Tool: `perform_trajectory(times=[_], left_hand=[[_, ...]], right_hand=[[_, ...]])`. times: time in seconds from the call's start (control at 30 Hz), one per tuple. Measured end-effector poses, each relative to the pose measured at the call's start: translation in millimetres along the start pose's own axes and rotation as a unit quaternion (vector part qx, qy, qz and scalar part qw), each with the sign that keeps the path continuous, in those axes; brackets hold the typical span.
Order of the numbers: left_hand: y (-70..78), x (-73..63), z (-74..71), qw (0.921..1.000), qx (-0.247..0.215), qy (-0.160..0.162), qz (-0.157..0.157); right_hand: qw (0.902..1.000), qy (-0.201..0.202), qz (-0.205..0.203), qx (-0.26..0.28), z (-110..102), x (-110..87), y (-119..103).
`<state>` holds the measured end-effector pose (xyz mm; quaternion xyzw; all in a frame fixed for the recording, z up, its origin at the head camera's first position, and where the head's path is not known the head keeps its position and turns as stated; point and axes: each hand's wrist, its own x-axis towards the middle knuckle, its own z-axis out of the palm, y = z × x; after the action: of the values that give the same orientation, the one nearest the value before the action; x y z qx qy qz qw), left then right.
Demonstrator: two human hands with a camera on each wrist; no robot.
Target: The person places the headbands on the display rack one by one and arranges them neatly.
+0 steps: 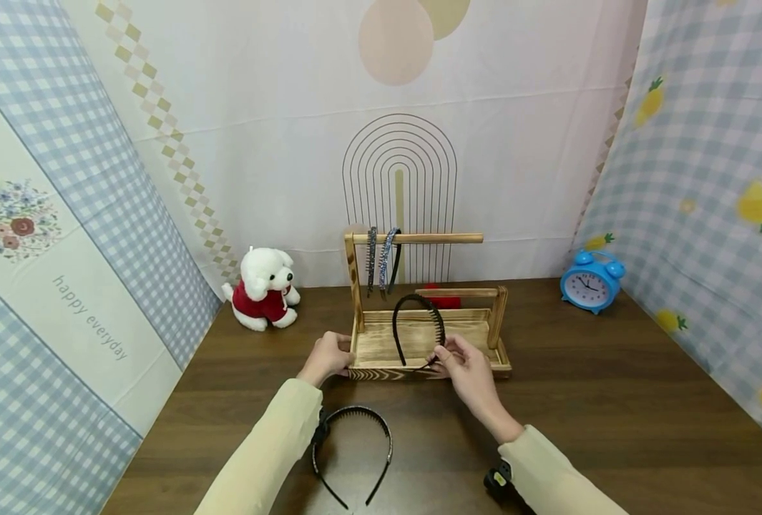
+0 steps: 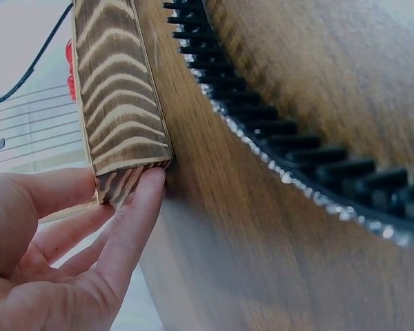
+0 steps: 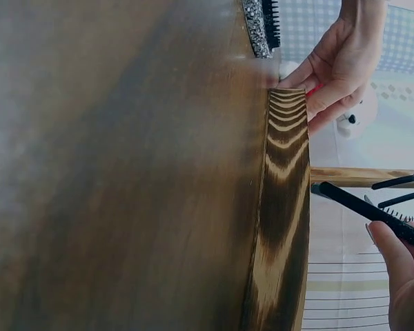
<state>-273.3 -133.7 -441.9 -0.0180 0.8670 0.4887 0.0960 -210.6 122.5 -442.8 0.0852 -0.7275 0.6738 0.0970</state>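
In the head view my right hand [image 1: 467,372] pinches one end of a black toothed headband [image 1: 398,322], held up over the tray of a wooden headband rack [image 1: 419,373]. The right wrist view shows the thumb [image 3: 393,258] against that band. My left hand [image 1: 326,360] grips the left front corner of the rack, thumb at its upper rim and a fingertip at the lower edge in the left wrist view. On the rack's upper bar hang a dark glittery headband [image 1: 371,261] and a blue patterned headband [image 1: 387,259], with a black band beside them.
Another headband [image 1: 388,436], black with glittery trim, lies on the brown table [image 1: 567,408] near the left forearm. A white plush dog [image 1: 265,290] in red sits at the back left. A blue alarm clock [image 1: 591,282] stands at the back right. Something red [image 1: 445,302] shows behind the rack.
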Motion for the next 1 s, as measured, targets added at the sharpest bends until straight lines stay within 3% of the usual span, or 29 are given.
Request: perform_trajectory(times=[0.5,1.0], left_hand=[[1.7,-1.5,0.5,1.0000,0.000,-0.002,-0.005],[1.2,-2.1,-0.6,1.0000,0.005,0.001,0.000]], right_hand=[[0.9998,0.015,0.002,0.011,4.1,12.6,2.9],[0.9991,0.033,-0.024,-0.012,3.7,15.7,7.3]])
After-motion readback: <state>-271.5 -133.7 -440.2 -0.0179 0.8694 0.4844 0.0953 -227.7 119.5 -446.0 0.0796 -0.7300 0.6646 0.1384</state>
